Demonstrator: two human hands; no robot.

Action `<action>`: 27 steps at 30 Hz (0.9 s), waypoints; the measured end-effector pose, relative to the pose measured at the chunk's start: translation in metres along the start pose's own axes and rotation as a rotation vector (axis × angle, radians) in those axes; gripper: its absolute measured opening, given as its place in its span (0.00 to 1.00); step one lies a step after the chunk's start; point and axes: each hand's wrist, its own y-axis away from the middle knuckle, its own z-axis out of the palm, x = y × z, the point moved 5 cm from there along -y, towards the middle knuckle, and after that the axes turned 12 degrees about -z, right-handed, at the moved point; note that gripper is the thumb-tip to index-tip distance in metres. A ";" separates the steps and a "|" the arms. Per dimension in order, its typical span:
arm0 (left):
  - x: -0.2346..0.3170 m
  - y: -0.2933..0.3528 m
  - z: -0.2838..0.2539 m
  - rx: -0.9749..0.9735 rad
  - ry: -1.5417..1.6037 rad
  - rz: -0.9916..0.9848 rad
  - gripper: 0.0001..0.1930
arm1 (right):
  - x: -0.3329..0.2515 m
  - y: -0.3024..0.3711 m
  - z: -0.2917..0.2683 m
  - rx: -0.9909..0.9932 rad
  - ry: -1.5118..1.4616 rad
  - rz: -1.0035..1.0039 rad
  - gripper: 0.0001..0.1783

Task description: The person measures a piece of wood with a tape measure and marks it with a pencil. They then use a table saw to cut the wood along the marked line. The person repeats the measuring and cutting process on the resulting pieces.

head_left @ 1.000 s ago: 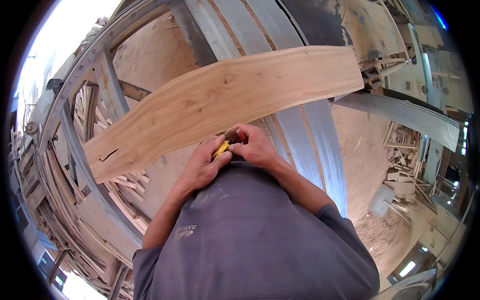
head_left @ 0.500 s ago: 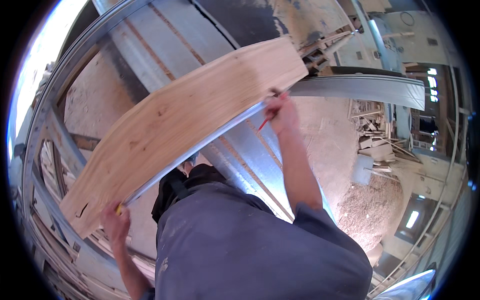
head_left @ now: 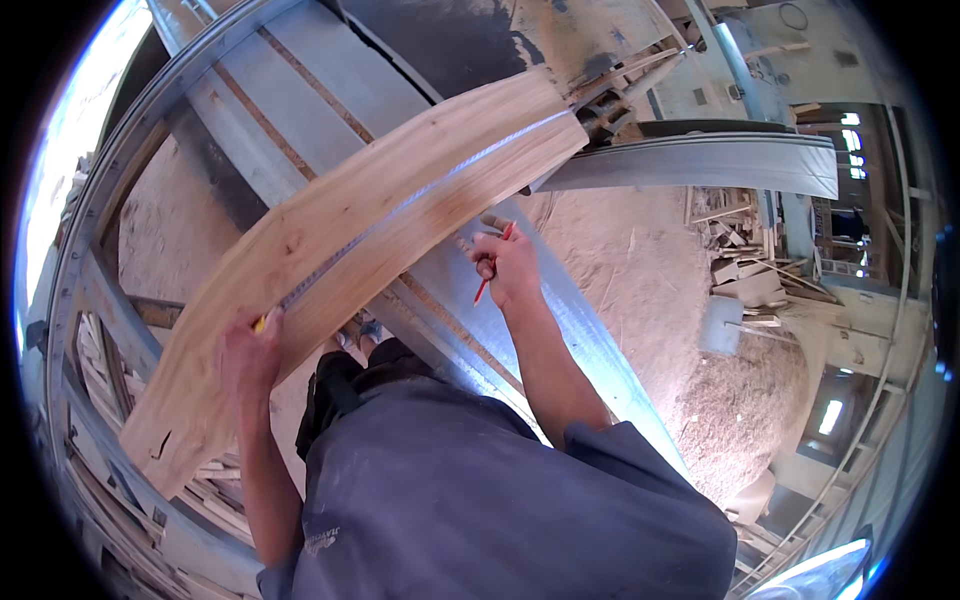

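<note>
A long pale wooden board (head_left: 330,225) with curved edges lies across the metal machine table in front of me. My left hand (head_left: 250,355) is closed around a yellow tape measure (head_left: 262,323) over the board's left part. From it the silvery tape blade (head_left: 425,190) runs lengthwise over the board to its right end. My right hand (head_left: 508,262) is off the board's near edge, fingers curled around a slim red pencil (head_left: 482,291), which points down. A dark slot-like mark (head_left: 160,445) shows near the board's left end.
Under the board runs the grey metal table (head_left: 300,95) with brown grooves. A metal beam (head_left: 700,165) juts out to the right. Wood scraps (head_left: 745,270) and a sawdust heap (head_left: 745,420) lie on the floor at right. A metal frame (head_left: 120,290) stands at left.
The tape blade has shifted from the board's near edge onto its face. My left hand has moved up and right with the tape measure; my right hand has left the blade and come nearer me.
</note>
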 end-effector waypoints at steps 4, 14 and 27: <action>0.004 -0.018 0.005 0.013 -0.028 0.030 0.24 | 0.023 0.012 -0.006 -0.085 0.103 0.031 0.26; -0.012 -0.010 -0.009 0.104 -0.050 -0.053 0.22 | 0.051 0.065 0.009 -0.231 0.145 0.172 0.20; -0.007 -0.019 -0.015 0.096 -0.086 -0.040 0.21 | 0.045 0.066 0.049 -0.393 0.322 0.112 0.18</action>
